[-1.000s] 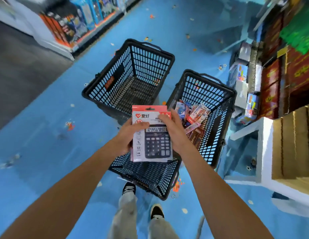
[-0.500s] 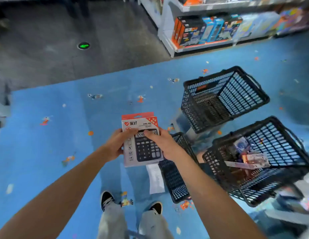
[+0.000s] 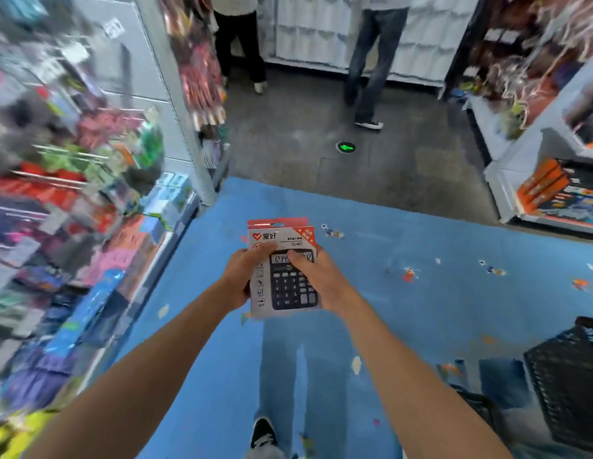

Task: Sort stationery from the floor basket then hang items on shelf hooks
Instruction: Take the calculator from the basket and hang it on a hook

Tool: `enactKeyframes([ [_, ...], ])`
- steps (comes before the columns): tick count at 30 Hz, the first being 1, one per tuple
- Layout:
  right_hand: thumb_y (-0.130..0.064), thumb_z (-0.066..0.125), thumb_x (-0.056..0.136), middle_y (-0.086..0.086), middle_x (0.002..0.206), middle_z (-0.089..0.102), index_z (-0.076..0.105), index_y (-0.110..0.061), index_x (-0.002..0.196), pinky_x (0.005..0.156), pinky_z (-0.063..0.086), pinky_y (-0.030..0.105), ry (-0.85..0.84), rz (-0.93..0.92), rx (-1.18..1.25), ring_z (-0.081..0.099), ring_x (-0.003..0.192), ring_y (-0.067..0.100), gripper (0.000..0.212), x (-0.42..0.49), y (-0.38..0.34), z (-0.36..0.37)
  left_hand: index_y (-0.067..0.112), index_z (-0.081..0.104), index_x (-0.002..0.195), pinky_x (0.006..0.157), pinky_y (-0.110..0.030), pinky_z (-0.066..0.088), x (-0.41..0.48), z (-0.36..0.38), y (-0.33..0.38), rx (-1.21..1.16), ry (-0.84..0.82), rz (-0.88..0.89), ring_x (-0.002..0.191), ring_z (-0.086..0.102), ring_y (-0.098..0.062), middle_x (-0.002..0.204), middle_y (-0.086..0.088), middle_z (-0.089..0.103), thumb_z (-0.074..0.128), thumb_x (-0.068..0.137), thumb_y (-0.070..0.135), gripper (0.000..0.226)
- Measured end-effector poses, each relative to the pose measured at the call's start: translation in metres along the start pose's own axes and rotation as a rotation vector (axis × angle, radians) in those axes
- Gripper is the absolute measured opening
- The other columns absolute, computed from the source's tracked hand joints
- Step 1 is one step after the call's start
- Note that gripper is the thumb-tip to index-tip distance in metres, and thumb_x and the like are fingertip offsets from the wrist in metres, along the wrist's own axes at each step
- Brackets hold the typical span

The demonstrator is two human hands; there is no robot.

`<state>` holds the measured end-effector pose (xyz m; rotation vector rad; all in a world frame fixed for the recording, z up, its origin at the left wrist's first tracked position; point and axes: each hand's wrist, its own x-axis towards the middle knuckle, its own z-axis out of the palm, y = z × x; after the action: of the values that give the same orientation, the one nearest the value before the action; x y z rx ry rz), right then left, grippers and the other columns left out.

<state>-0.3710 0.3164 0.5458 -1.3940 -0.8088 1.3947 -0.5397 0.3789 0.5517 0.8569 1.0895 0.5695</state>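
Note:
I hold a boxed black calculator point(image 3: 283, 256) in white and red packaging in front of me, above the blue floor. My left hand point(image 3: 243, 274) grips its left edge, thumb on the front. My right hand point(image 3: 316, 276) grips its right side, fingers across the display. A black floor basket point(image 3: 566, 382) stands at the lower right, partly cut off by the frame edge. The shelf with hooks point(image 3: 83, 180) full of hanging stationery fills the left side, blurred.
Two people's legs point(image 3: 368, 61) stand at the far end of the grey aisle near a white rack. Another shelf unit point(image 3: 550, 180) with orange boxes is at the right. A green arrow marker point(image 3: 346, 147) lies on the grey floor. My shoe point(image 3: 263, 432) shows below.
My view has swung left, away from the baskets toward the hook shelf. Both hands still hold the calculator box. The baskets have slid to the lower right edge.

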Motion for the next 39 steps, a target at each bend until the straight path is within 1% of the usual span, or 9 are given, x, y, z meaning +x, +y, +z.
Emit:
enactKeyframes([
  [7,-0.035,0.097,0.06,0.01,0.115,0.075,0.059,-0.011,0.127,0.098,0.056,0.054,-0.155,-0.101,-0.141,0.072,0.107,0.029,0.081,0.104,-0.056,0.083,0.005,0.068,0.126,0.091,-0.056,0.058,0.029,-0.09,0.089,-0.098,0.11,0.192,0.107,0.07,-0.046,0.121,-0.026,0.071,0.08,0.079,0.053,0.068],
  [10,-0.029,0.098,0.057,0.008,0.113,0.075,0.058,-0.011,0.124,0.096,0.057,0.053,-0.192,-0.117,-0.131,0.073,0.105,0.027,0.081,0.15,-0.079,0.114,0.008,0.068,0.129,0.093,-0.052,0.058,0.043,-0.115,0.122,-0.162,0.205,0.233,0.111,0.07,-0.042,0.122,-0.022,0.072,0.064,0.084,0.067,0.074],
  [13,-0.027,0.097,0.06,0.009,0.114,0.075,0.057,-0.011,0.124,0.097,0.056,0.052,-0.293,-0.136,-0.125,0.072,0.106,0.029,0.077,0.201,-0.106,0.142,0.007,0.063,0.137,0.109,-0.06,0.046,0.061,-0.136,0.162,-0.228,0.251,0.298,0.123,0.062,-0.045,0.133,-0.025,0.065,0.065,0.079,0.077,0.091],
  [17,-0.008,0.088,0.077,0.014,0.117,0.074,0.059,-0.005,0.127,0.096,0.057,0.053,-0.433,-0.169,-0.109,0.071,0.108,0.033,0.058,0.272,-0.145,0.168,0.013,0.07,0.122,0.09,-0.046,0.061,0.09,-0.157,0.221,-0.219,0.333,0.357,0.105,0.073,-0.034,0.12,-0.02,0.073,0.027,0.096,0.074,0.079],
  [24,-0.004,0.085,0.079,0.011,0.117,0.074,0.052,-0.01,0.129,0.088,0.06,0.039,-0.647,-0.154,-0.155,0.072,0.108,0.029,0.059,0.374,-0.218,0.217,0.024,0.077,0.109,0.1,-0.053,0.053,0.157,-0.229,0.279,-0.161,0.976,0.286,0.099,0.073,-0.033,0.103,-0.007,0.079,0.027,0.074,0.099,0.097],
  [27,-0.005,0.084,0.081,0.003,0.113,0.076,0.054,-0.018,0.127,0.078,0.059,0.027,-0.752,-0.156,-0.217,0.074,0.101,0.017,0.057,0.409,-0.232,0.243,0.015,0.077,0.098,0.091,-0.047,0.053,0.163,-0.255,0.296,0.008,1.155,0.301,0.093,0.071,-0.031,0.094,-0.005,0.078,0.019,0.086,0.09,0.095],
  [30,-0.009,0.086,0.08,-0.003,0.111,0.076,0.054,-0.021,0.131,0.075,0.058,0.021,-0.804,-0.158,-0.293,0.074,0.097,0.009,0.062,0.457,-0.235,0.27,0.011,0.07,0.11,0.086,-0.045,0.049,0.177,-0.297,0.301,0.322,1.28,0.285,0.101,0.065,-0.034,0.11,-0.013,0.073,0.015,0.089,0.088,0.097],
  [35,-0.003,0.083,0.081,0.004,0.119,0.074,0.051,-0.019,0.138,0.094,0.058,0.036,-0.812,-0.132,-0.391,0.072,0.108,0.021,0.067,0.559,-0.218,0.322,0.015,0.06,0.104,0.071,-0.039,0.041,0.214,-0.384,0.303,0.808,1.354,0.196,0.094,0.066,-0.042,0.103,-0.025,0.071,0.024,0.098,0.071,0.067],
  [39,-0.032,0.092,0.068,0.004,0.136,0.064,0.049,-0.039,0.137,0.103,0.053,0.052,-0.772,-0.084,-0.38,0.065,0.122,0.027,0.082,0.635,-0.187,0.36,0.022,0.054,0.107,0.067,-0.04,0.045,0.244,-0.438,0.301,1.058,1.277,0.111,0.087,0.068,-0.04,0.089,-0.02,0.072,0.035,0.099,0.065,0.048],
])
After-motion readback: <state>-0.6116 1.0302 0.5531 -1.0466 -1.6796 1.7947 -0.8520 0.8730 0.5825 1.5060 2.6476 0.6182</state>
